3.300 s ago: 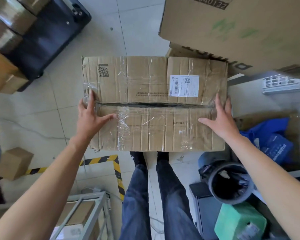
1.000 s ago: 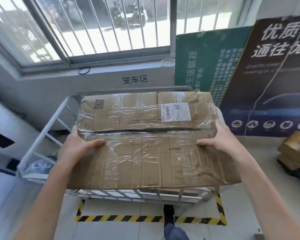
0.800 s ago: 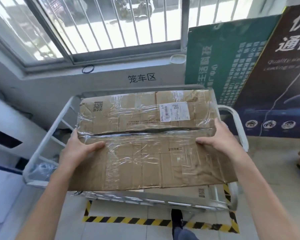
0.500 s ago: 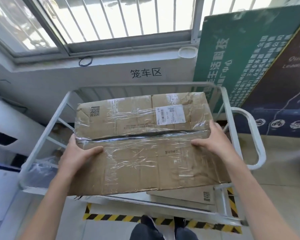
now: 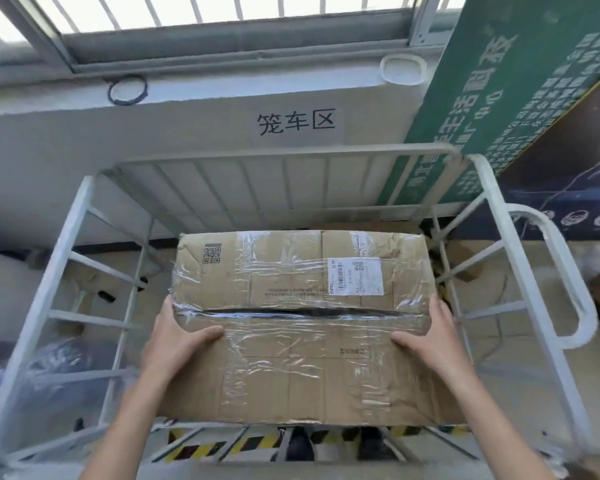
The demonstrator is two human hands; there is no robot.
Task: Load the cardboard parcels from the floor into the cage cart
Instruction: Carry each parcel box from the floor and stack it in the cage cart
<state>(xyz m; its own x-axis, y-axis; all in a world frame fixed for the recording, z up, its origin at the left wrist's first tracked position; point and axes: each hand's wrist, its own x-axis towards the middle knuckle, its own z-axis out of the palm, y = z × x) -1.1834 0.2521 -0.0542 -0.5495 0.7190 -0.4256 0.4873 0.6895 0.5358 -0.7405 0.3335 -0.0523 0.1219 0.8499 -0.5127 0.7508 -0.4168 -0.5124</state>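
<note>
A wide, flat cardboard parcel (image 5: 302,327) wrapped in clear tape, with a white shipping label and a QR print on top, sits low inside the white metal cage cart (image 5: 70,244). My left hand (image 5: 179,344) grips its left edge, thumb lying across the top. My right hand (image 5: 430,337) grips its right edge in the same way. The parcel lies level between the cart's side rails. What is under it is hidden.
The cart stands against a white wall below a barred window. A green sign board (image 5: 492,84) and a dark poster (image 5: 575,161) lean at the right. Clear plastic wrap (image 5: 49,375) bunches outside the cart's left side. Yellow-black floor tape (image 5: 222,445) runs by my feet.
I carried the parcel from the floor to the cart. Over the last second it went down between the rails and lies lower inside the cart, both hands keeping their hold.
</note>
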